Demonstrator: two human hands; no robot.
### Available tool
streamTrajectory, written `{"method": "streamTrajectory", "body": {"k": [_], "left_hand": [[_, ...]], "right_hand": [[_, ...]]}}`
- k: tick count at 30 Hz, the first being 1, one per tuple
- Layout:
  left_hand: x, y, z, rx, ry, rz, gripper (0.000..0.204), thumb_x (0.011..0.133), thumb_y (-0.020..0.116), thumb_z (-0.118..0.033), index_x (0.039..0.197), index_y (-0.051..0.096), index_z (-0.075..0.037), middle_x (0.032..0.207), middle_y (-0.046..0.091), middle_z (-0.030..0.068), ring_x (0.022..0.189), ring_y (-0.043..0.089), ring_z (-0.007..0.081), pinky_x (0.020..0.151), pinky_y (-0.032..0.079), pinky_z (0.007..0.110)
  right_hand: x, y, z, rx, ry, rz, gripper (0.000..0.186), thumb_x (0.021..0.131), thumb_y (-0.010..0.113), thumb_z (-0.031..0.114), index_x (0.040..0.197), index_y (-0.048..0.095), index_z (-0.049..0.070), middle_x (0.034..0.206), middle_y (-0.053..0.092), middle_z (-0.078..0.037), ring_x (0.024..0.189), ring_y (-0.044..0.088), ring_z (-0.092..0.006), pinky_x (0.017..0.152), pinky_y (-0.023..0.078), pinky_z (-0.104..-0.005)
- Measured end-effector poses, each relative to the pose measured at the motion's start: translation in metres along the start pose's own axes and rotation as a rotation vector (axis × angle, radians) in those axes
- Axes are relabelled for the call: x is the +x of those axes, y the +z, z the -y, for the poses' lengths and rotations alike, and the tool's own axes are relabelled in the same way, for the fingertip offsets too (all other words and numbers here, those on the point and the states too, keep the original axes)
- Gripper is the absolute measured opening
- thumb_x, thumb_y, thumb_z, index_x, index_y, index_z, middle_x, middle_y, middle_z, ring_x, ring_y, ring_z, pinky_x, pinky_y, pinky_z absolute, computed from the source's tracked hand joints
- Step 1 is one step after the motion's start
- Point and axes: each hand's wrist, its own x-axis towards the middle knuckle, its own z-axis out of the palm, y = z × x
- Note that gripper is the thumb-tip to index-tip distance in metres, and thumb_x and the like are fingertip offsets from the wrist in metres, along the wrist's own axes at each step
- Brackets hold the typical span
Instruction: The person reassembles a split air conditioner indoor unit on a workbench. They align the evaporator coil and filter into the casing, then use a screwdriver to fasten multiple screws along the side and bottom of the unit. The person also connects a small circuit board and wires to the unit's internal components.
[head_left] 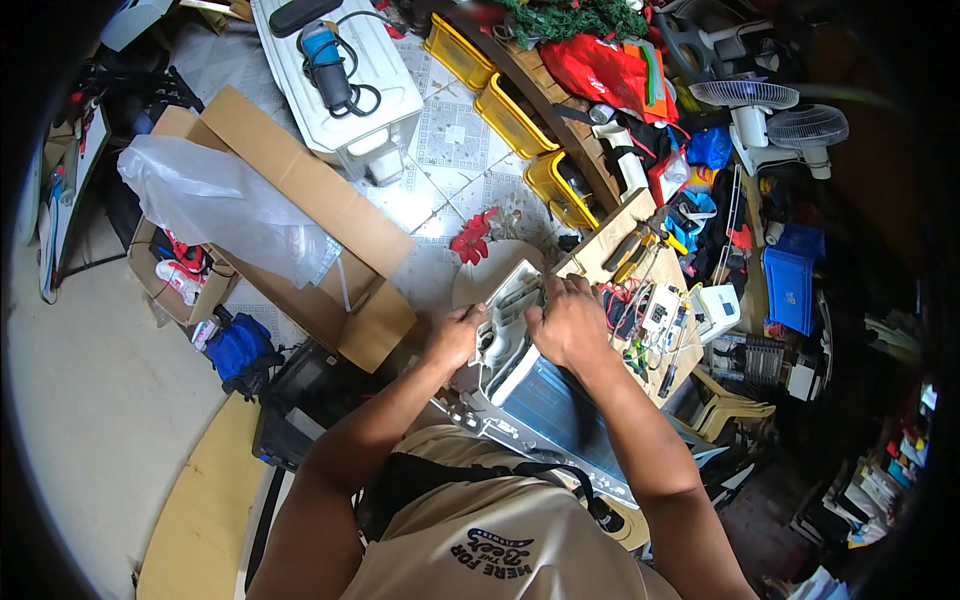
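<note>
- White plastic housing (508, 328) with blue finned panel (553, 398) (head view): in front of torso (450, 500).
- Left hand (457, 338): closed around housing's left edge.
- Right hand (570, 322): bent over far edge; cannot tell grip.
- Wooden board (598, 257), tools (628, 254): just right.

Pliers (627, 252), a power tool (322, 62) and fans (745, 95) suggest a workshop.

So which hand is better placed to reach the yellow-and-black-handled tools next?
Probably the right hand: it is at the white casing's right side, nearer those tools; the left hand holds the casing's left edge, farther off.
</note>
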Motion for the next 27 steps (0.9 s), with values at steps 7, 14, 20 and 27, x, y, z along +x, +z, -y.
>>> {"method": "streamTrajectory", "body": {"k": [7,14,20,27], "left_hand": [[-0.021,-0.014,-0.034,-0.045,0.083,0.346,0.07,0.098,0.081,-0.031,0.153,0.052,0.002,0.13,0.073,0.0128,0.112,0.071,0.019,0.099,0.056,0.033],[-0.012,-0.012,-0.025,-0.142,0.073,0.379,0.075,0.094,0.083,-0.019,0.157,0.049,0.002,0.134,0.071,0.0153,0.118,0.07,0.0209,0.103,0.057,0.036],[-0.012,-0.011,-0.025,-0.107,0.106,0.34,0.067,0.091,0.081,-0.015,0.149,0.055,0.005,0.129,0.073,0.014,0.113,0.071,0.0209,0.099,0.056,0.035],[-0.012,-0.006,-0.029,-0.055,0.113,0.327,0.065,0.095,0.071,-0.014,0.156,0.053,0.001,0.132,0.072,0.0126,0.115,0.07,0.0208,0.099,0.057,0.036]], "right_hand": [[0.006,0.004,-0.003,0.051,0.008,-0.005,0.073,0.095,0.062,0.042,0.15,0.057,-0.006,0.139,0.068,-0.033,0.138,0.059,-0.0474,0.123,0.041,-0.0578],[0.004,-0.017,-0.04,0.346,-0.195,0.288,0.135,0.075,0.081,0.082,0.168,0.035,-0.005,0.167,0.039,-0.038,0.16,0.035,-0.0491,0.132,0.031,-0.0511],[-0.008,-0.025,-0.024,0.141,-0.181,0.342,0.146,0.063,0.093,0.077,0.17,0.032,-0.003,0.171,0.03,-0.041,0.161,0.029,-0.0531,0.134,0.027,-0.0524],[-0.026,-0.023,-0.007,0.141,-0.13,0.276,0.14,0.065,0.091,0.076,0.17,0.035,0.001,0.168,0.029,-0.046,0.158,0.03,-0.0619,0.129,0.025,-0.0695]]}}
